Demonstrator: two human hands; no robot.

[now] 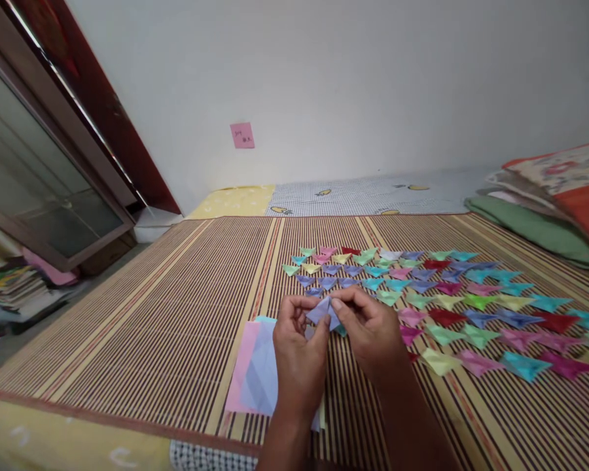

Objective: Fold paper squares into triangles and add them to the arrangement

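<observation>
Between my two hands is a small folded piece of lavender paper (324,314), pointed at its corners. My left hand (299,343) pinches its left side and lower edge between thumb and fingers. The thumb and forefinger of my right hand (368,324) grip it at the upper right. Partly behind my left wrist lies a stack of flat paper sheets (258,369), lavender and pink with other colours at the edges. Rows of folded paper pieces (478,335) in many colours spread out beyond and to the right of my hands.
A striped bamboo mat (177,314) lies under everything, over patterned bedding (353,196). Folded cloths and cushions (544,222) are piled at the far right. A pink note (242,135) sticks to the white wall. At the left are a glass-panelled door (49,170) and stacked books (14,288).
</observation>
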